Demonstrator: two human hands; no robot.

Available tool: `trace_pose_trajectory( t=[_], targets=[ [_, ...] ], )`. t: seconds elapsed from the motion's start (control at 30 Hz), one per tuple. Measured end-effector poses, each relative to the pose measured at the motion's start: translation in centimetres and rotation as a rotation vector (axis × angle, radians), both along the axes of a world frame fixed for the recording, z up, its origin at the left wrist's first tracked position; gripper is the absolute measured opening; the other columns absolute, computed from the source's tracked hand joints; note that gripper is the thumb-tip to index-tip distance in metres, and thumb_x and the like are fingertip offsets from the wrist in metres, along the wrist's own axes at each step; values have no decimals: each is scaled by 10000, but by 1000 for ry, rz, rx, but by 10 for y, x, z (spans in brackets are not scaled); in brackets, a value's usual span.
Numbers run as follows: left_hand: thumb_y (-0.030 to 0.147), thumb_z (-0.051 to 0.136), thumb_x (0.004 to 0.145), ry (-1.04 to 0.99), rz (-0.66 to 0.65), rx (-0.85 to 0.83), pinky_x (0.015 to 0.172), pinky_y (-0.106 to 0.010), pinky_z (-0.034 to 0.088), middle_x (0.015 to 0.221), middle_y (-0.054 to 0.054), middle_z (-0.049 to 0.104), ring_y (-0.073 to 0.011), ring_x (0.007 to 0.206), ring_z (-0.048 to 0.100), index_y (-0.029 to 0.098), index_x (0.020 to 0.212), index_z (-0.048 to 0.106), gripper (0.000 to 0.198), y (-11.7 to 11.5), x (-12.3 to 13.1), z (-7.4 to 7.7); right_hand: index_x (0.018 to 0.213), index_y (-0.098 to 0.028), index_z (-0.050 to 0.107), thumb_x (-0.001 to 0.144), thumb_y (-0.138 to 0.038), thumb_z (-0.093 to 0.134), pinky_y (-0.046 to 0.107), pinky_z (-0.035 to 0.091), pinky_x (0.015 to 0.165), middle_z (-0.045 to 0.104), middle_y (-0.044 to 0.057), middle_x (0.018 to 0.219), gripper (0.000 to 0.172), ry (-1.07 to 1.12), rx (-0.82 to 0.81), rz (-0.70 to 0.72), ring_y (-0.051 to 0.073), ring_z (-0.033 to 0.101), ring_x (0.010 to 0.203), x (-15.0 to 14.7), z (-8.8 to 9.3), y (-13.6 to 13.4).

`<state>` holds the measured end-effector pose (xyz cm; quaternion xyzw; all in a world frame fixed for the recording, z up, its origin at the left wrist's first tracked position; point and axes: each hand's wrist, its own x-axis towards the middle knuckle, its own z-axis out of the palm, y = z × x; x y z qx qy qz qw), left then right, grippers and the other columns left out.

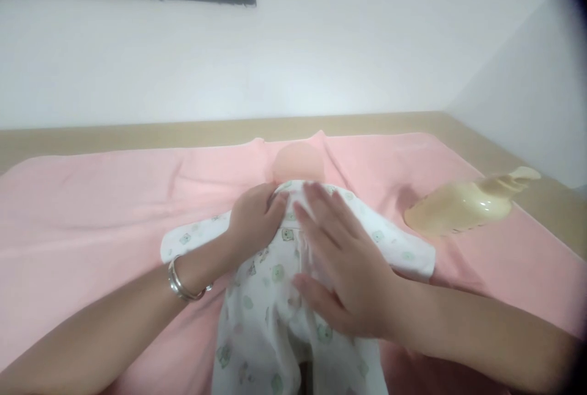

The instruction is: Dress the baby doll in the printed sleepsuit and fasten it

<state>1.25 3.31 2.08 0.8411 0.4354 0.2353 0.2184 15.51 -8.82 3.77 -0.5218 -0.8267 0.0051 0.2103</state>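
A baby doll (298, 162) lies on its back on a pink blanket (92, 211), dressed in a white sleepsuit (270, 315) printed with small green bears. My left hand (252, 224), with a silver bangle on the wrist, has its fingers curled on the suit's collar at the doll's neck. My right hand (339, 260) lies flat with fingers stretched out on the doll's chest, just right of the front opening. The doll's sleeves spread out to both sides.
A cream-coloured baby bottle (463, 205) lies on its side on the blanket at the right. The blanket covers a tan surface (137, 135) that meets white walls behind and to the right. A dark panel hangs at the top left.
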Motion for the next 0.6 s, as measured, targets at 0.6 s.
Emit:
trace_pose_trajectory(
  t=[0.6],
  targets=[
    [372,346,888,-1,5,8,561,-256,328,654,12,579,-138,598,480,184,648,501,342,3,0,-2,1432,-48,211,858,-447,400,528,126,1118,155,141,1504,724,11,-2,9,286,34,1391,2,-4,9]
  ],
)
